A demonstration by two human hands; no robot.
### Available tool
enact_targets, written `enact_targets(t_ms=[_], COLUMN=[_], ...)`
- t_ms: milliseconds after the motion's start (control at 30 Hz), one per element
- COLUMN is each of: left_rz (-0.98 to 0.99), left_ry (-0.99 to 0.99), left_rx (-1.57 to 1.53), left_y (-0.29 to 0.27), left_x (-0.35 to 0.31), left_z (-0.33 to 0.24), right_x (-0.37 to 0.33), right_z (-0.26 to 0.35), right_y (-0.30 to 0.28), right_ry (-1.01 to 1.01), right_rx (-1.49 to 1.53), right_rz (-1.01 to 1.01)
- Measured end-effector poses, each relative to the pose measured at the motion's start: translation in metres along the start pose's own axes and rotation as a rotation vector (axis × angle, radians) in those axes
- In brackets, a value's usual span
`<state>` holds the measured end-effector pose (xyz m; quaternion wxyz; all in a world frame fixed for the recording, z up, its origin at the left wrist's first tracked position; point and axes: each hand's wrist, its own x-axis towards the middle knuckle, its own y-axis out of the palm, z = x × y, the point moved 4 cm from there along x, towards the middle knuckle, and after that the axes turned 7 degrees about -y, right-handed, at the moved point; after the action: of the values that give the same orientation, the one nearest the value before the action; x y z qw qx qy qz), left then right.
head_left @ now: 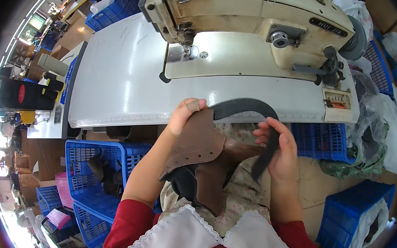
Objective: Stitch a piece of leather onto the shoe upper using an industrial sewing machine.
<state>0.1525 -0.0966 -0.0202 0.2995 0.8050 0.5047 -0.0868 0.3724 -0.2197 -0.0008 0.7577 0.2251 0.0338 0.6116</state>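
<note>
Over my lap, in front of the sewing table, I hold a brown leather shoe upper (198, 140) with a row of punched holes and a black lining. My left hand (186, 116) is closed on its top edge, with a tan wrap around one finger. From that edge a wide black strip (245, 104) arches over to the right. My right hand (283, 151) has its curled fingers around the strip, whose free end hangs below them. Beyond both hands stands a cream sewing machine (246, 26), its needle area (186, 48) well apart from the shoe upper.
The white sewing table (121, 83) has its front edge just past my hands. Blue crates (94, 169) stand at my left, with dark pieces inside one. Another blue crate (354, 220) sits on the floor at right. Plastic bags (389, 128) crowd the table's right end.
</note>
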Motion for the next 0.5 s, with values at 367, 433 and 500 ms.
enact_targets(t_ms=[367, 433, 500], left_rz=[-0.096, -0.071, -0.020], left_ry=[0.173, 0.119, 0.155], left_rx=[0.078, 0.076, 0.006], left_y=[-0.039, -0.052, -0.064], left_x=[-0.041, -0.040, -0.035], left_z=[-0.007, -0.004, 0.003], right_x=[-0.030, -0.034, -0.037], right_z=[-0.009, -0.010, -0.011], right_y=[0.053, 0.060, 0.066], right_ry=[-0.189, -0.189, -0.193], right_rx=[0.012, -0.169, -0.344], right_rz=[0.088, 0.105, 0.121])
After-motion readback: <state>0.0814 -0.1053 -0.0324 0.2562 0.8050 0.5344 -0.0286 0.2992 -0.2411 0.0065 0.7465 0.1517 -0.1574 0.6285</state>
